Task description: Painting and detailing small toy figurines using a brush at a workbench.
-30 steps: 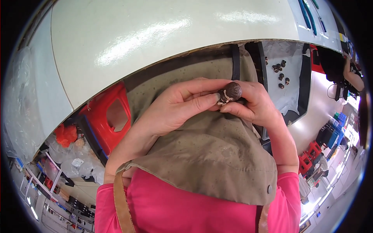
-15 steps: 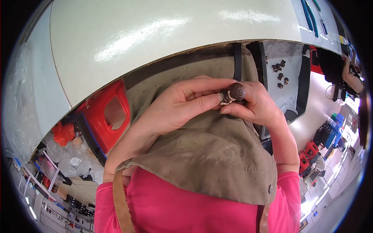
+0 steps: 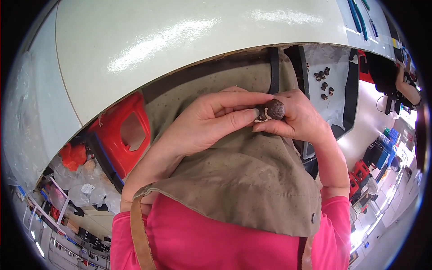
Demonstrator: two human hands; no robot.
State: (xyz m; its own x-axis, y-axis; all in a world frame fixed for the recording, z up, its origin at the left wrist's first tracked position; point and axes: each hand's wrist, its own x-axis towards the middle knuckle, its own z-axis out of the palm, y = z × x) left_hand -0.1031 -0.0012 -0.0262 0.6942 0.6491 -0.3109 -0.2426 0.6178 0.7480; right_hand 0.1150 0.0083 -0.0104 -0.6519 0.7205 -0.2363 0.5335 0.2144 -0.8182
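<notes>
A small figurine (image 3: 274, 109) with a round dark brown head and pale thin parts is held between my two hands, above my lap. My left hand (image 3: 216, 112) pinches its lower side between thumb and fingers. Around the head curls my right hand (image 3: 302, 114), its thumb stretched beneath the figurine. Parts of the figurine's body are hidden behind my fingers. Several similar little dark figurines (image 3: 324, 85) lie on white sheeting in a dark-rimmed tray (image 3: 348, 103) to the right.
A pale glossy tabletop (image 3: 180, 27) spans the far side. Teal-handled tools (image 3: 357, 20) lie at its right end. On the left are a red stool (image 3: 119, 130) and clear plastic bags (image 3: 90, 184). An olive apron (image 3: 234, 175) covers my lap. Another person's arm (image 3: 407, 85) shows at far right.
My right hand has shifted slightly around the figurine, and its head has turned a little. My left hand keeps nearly the same place and grip.
</notes>
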